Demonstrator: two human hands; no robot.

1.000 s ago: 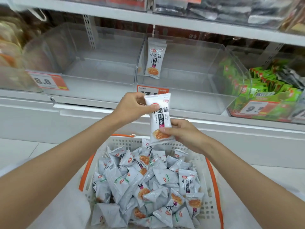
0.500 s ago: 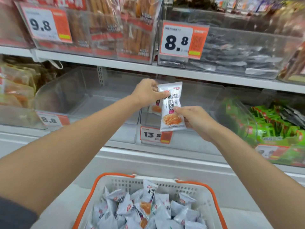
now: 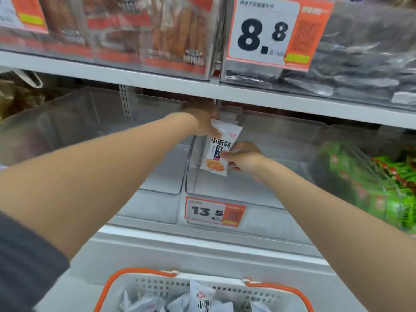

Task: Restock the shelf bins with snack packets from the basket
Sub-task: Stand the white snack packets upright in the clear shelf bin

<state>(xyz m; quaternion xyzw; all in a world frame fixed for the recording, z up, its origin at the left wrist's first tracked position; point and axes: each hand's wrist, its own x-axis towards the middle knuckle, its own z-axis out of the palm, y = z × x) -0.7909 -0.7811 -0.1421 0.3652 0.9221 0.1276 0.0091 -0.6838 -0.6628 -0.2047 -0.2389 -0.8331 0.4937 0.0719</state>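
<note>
A white snack packet [image 3: 219, 152] with black characters and an orange picture is held upright over the clear middle bin [image 3: 258, 199], the one with the 13.5 price tag [image 3: 215, 211]. My left hand [image 3: 202, 118] pinches the packet's top edge, up under the shelf board. My right hand [image 3: 244, 157] pinches its right side lower down. The packet that hung in this bin earlier is hidden behind the one I hold. Below, the white basket with an orange rim [image 3: 139, 272] holds several more white packets [image 3: 202, 298].
A second clear bin [image 3: 90, 136] stands left of the middle one. To the right a bin of green packets [image 3: 387, 183]. The upper shelf [image 3: 247, 95] hangs low over the bins and carries bins of brown and dark snacks with an 8.8 tag [image 3: 263, 32].
Both hands have carried the packet up from above the basket and forward into the mouth of the middle bin. The view has risen, so only the basket's far rim shows.
</note>
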